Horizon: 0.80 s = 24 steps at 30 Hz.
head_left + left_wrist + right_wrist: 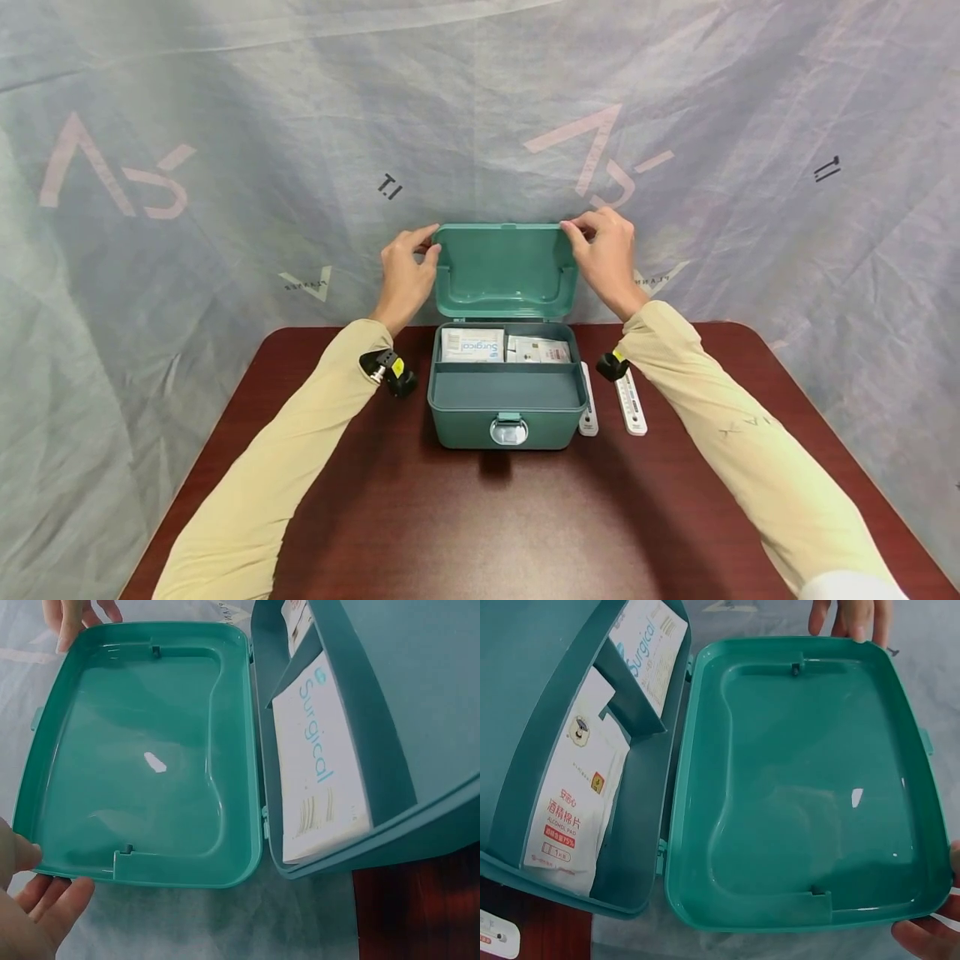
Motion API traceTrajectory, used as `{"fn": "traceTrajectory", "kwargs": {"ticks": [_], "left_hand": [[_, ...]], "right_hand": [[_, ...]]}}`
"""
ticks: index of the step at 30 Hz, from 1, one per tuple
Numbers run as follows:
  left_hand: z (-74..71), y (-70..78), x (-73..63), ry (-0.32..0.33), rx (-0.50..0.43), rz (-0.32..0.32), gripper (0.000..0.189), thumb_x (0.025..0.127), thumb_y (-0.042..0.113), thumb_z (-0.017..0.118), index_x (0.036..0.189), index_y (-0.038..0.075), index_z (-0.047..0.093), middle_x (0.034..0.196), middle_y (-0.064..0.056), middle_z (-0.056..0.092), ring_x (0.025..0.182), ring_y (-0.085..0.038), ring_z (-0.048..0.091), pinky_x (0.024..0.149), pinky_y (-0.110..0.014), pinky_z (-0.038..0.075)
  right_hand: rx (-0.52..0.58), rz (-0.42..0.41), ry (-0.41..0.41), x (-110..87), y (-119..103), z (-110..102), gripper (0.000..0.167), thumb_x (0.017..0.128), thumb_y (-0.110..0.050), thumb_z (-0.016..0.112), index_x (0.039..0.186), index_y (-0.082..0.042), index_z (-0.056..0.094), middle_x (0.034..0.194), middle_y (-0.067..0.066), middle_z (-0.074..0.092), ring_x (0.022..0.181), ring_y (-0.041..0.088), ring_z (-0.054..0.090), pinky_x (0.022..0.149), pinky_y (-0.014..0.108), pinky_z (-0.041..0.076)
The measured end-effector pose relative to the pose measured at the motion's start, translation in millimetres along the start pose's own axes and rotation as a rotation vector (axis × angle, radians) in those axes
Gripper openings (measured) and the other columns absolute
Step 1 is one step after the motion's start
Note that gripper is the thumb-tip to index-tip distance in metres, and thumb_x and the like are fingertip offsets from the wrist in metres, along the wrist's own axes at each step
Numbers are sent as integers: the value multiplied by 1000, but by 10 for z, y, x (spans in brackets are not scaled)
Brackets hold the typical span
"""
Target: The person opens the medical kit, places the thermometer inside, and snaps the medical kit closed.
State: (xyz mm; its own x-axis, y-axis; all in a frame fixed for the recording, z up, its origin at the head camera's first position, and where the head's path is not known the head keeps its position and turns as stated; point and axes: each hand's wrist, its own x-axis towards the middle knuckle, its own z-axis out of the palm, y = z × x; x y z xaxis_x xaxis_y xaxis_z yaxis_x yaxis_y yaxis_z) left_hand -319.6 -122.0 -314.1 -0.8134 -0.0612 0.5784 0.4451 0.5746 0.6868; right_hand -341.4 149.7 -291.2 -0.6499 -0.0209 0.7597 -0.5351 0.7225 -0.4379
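Observation:
A green first-aid box stands on the table with its lid raised upright on the back hinges. At the lid's upper left corner, my left hand pinches the rim between thumb and fingers. My right hand grips the opposite upper corner the same way. Inside the box's rear compartments lie a white packet marked "Surgical" and white alcohol pad sachets. A grey-blue tray surface fills the front section. The metal-fronted latch hangs on the front wall.
Two white thermometers lie to the right of the box: one thermometer close against its side, the other thermometer farther right below my right wrist. Behind the reddish-brown table hangs a grey printed cloth, close to the lid.

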Motion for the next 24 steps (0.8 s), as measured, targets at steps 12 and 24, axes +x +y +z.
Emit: {"fn": "traceTrajectory", "kwargs": {"ticks": [12,24], "left_hand": [[28,53,28,-66,-2,-112,35,99,11,49,133,5,53,108,-14,57,101,-26,52,82,-38,45],[61,-18,71,-163,38,-129,44,100,14,45,144,8,39,106,-13,50,95,-25,48,82,-39,40]], "right_hand": [[-47,7,1,2,26,89,14,88,-9,68,93,3,73,78,16,60,71,28,57,66,38,45],[-71,96,-113,7,91,114,47,79,18,41,113,0,68,92,21,61,85,34,60,74,42,49]]}}
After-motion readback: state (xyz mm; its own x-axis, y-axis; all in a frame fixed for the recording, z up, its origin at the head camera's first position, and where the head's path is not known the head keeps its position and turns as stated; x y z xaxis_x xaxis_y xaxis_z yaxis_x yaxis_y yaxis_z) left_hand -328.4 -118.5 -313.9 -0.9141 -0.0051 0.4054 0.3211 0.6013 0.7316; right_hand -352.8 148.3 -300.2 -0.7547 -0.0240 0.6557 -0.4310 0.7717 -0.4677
